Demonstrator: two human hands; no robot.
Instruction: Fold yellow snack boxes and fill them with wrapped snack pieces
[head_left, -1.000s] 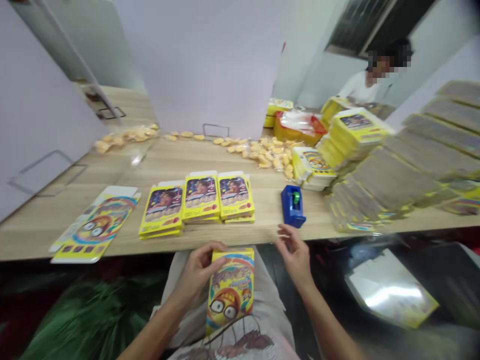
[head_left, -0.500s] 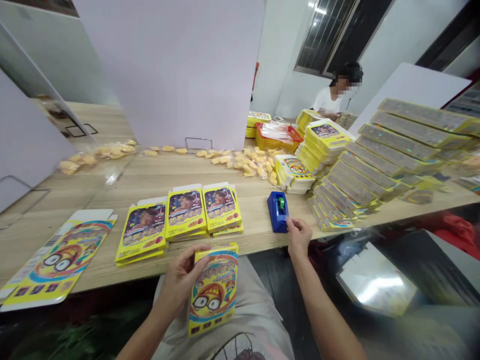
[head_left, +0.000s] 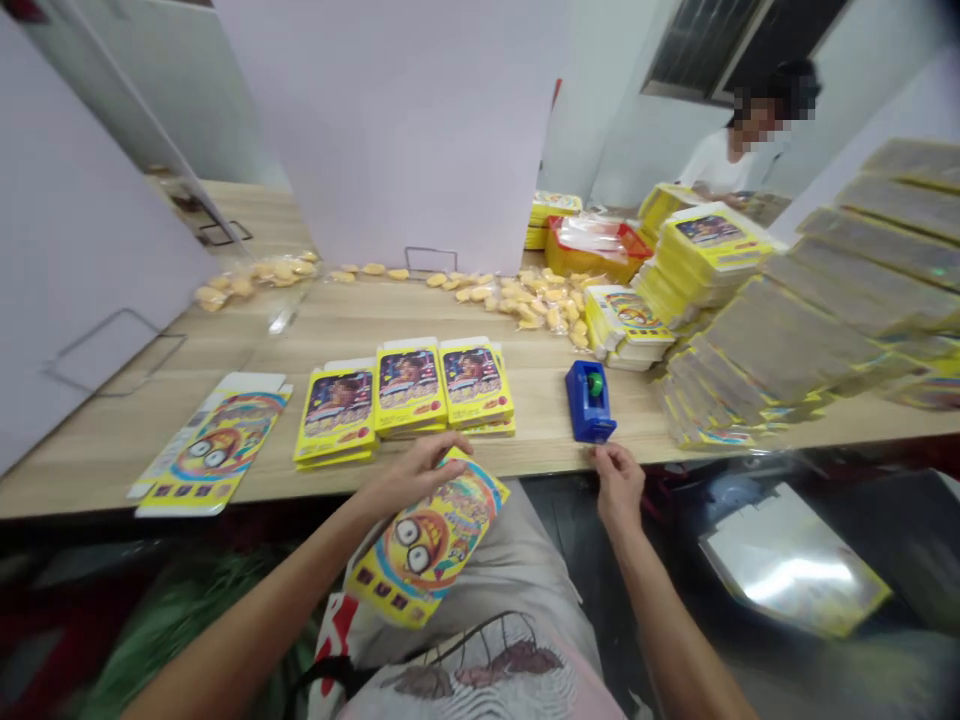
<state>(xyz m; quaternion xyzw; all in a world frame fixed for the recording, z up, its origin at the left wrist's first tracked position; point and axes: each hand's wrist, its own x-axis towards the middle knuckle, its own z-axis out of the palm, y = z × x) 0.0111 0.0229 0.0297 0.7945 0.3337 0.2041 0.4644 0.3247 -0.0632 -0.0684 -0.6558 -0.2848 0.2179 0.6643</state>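
Observation:
My left hand [head_left: 411, 474] grips the top edge of a yellow cartoon-printed box [head_left: 427, 540], tilted over my lap just below the table edge. My right hand [head_left: 619, 484] sits at the table's front edge right below a blue tape dispenser [head_left: 589, 402], fingers pinched together; what they hold, if anything, is too small to name. Three small piles of yellow boxes [head_left: 409, 396] lie side by side on the wooden table [head_left: 525, 440] just beyond my left hand.
A flattened yellow carton [head_left: 214, 450] lies at the left. Yellow snack pieces [head_left: 525, 296] are scattered at the back. Tall stacks of flat cartons [head_left: 787, 350] and boxes [head_left: 705, 255] fill the right. A person [head_left: 739, 150] sits beyond a white divider [head_left: 405, 130].
My left hand has raised the box toward the table edge and tilted it to the right. My right hand has drawn back slightly from the dispenser to the table's front edge.

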